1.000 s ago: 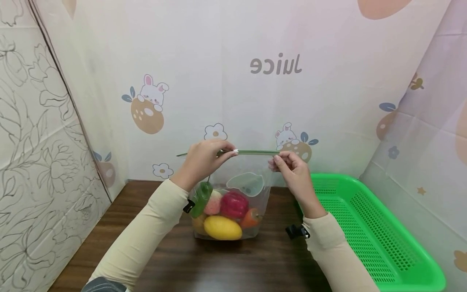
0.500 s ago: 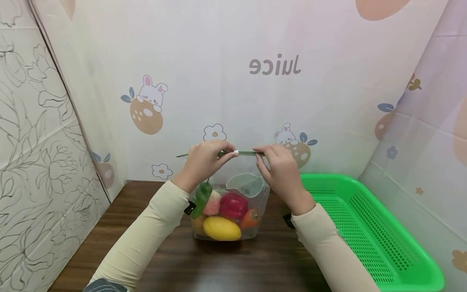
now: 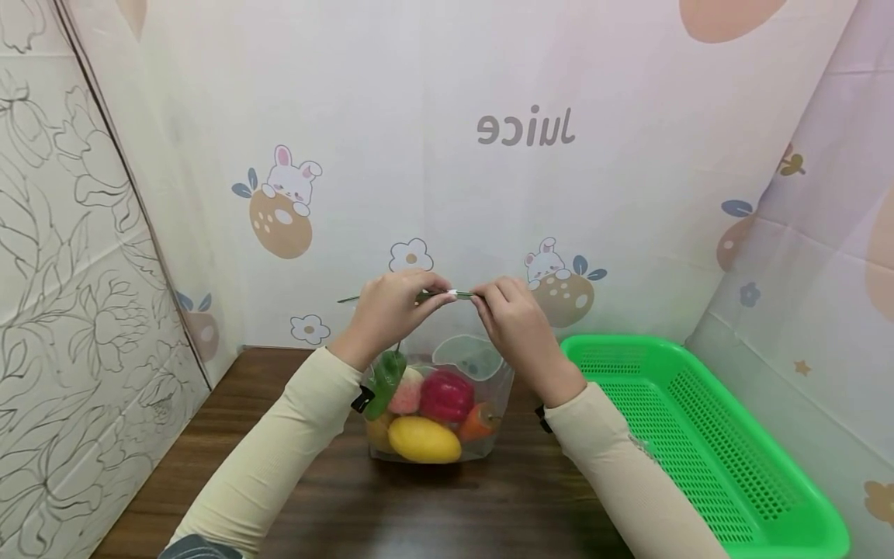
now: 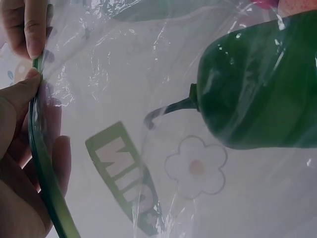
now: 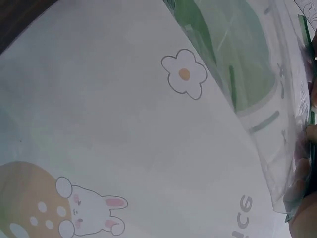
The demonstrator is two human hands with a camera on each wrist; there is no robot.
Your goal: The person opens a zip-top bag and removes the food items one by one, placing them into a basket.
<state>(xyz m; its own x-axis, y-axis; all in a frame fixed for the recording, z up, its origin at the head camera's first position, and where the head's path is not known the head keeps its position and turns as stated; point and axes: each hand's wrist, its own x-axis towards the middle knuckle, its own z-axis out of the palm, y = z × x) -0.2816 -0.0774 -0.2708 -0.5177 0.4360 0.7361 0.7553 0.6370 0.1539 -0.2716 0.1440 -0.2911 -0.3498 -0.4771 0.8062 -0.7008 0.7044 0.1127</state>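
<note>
A clear zip bag (image 3: 482, 449) with a green top strip (image 4: 58, 213) stands upright on the table. Inside lie a yellow mango-like fruit (image 3: 424, 439), a dark red bell pepper (image 3: 447, 394), a pinkish peach-like fruit (image 3: 407, 390), a carrot-like orange piece (image 3: 478, 421) and a green pepper (image 4: 257, 89) with a stem. My left hand (image 3: 396, 307) pinches the strip between thumb and fingers, just left of a small white piece (image 3: 452, 293) on it. My right hand (image 3: 513, 318) pinches the same strip close to the right of that piece. The hands nearly meet.
A green perforated plastic basket (image 3: 628, 343) sits at the right on the dark wooden table (image 3: 419, 520). Behind stands a printed cloth backdrop (image 3: 447, 155), close beyond the bag. Another cloth wall with flower outlines (image 3: 77, 310) closes off the left.
My right hand has moved left along the green strip, from the bag's right corner to close beside my left hand. The left hand and the bag have stayed nearly still.
</note>
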